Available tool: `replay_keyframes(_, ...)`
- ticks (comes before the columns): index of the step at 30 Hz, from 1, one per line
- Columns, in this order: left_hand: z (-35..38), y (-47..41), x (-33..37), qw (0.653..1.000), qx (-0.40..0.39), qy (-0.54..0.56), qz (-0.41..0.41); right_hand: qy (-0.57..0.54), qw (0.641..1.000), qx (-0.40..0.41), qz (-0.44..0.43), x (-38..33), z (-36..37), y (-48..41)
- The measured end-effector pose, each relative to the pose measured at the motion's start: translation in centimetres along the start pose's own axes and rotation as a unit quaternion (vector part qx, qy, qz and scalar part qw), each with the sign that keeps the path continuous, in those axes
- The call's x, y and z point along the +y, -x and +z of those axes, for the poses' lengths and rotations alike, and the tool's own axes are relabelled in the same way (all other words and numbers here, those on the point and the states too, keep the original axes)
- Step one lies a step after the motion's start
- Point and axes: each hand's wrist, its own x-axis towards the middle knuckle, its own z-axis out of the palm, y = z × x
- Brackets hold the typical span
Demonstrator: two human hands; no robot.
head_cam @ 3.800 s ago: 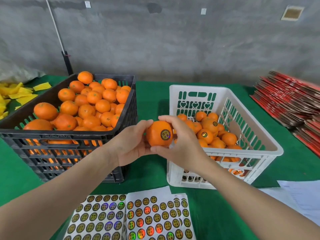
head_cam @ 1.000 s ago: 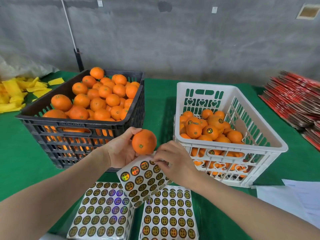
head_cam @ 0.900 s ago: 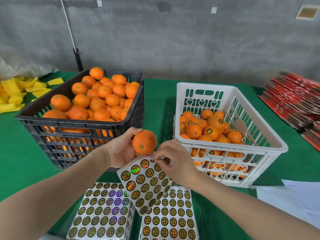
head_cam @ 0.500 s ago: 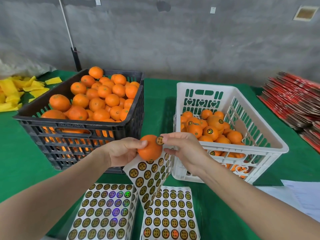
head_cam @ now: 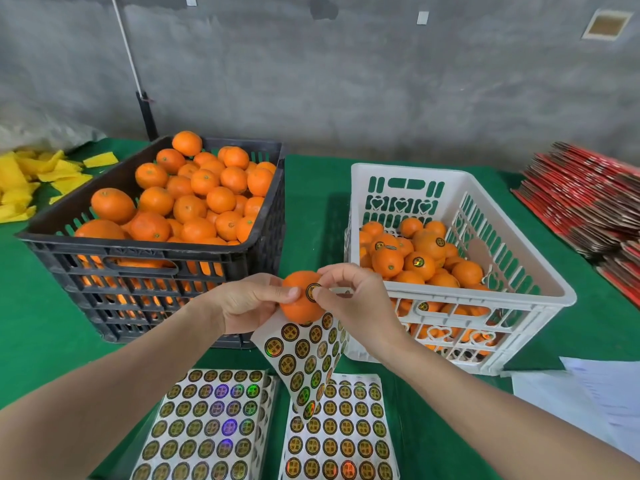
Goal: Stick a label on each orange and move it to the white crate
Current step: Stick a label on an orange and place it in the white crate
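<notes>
My left hand point(head_cam: 249, 303) grips an orange point(head_cam: 299, 306) in the air between the two crates. My right hand point(head_cam: 356, 299) pinches a round gold label point(head_cam: 312, 292) with thumb and forefinger against the orange's right side. A curled sheet of labels point(head_cam: 304, 355) hangs below the orange; its top edge is hidden between my hands. The white crate point(head_cam: 408, 169) on the right holds several labelled oranges point(head_cam: 419, 261). The black crate point(head_cam: 138, 247) on the left is heaped with plain oranges point(head_cam: 194, 202).
Two flat label sheets point(head_cam: 207, 427) point(head_cam: 343, 434) lie on the green table near me. Yellow foam nets point(head_cam: 20, 181) are piled at the far left. A stack of red cartons point(head_cam: 588, 195) sits at the right, white papers point(head_cam: 588, 393) in front of it.
My right hand peeled a label off the hanging sheet, raised it and set it on the orange's side. My left hand turned and lifted the orange slightly; the sheet now dangles beneath it.
</notes>
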Motion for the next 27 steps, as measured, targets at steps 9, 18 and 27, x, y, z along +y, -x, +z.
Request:
replay_keyframes(9, -0.1, 0.5, 0.4, 0.994, -0.03, -0.108, 0.017, 0.025, 0.988, -0.148, 0.047, -0.1, -2.2, -0.7)
replay_keyframes(18, 0.4, -0.2, 2.9, 0.996, 0.035, -0.076, 0.028, 0.078, 0.99, -0.092, -0.066, -0.8, -4.1, -2.8)
replay_keyframes(27, 0.5, -0.7, 4.1, 0.999, -0.005, 0.001, 0.035, 0.387, 0.896, 0.05, 0.213, 8.1, -17.9, -10.6)
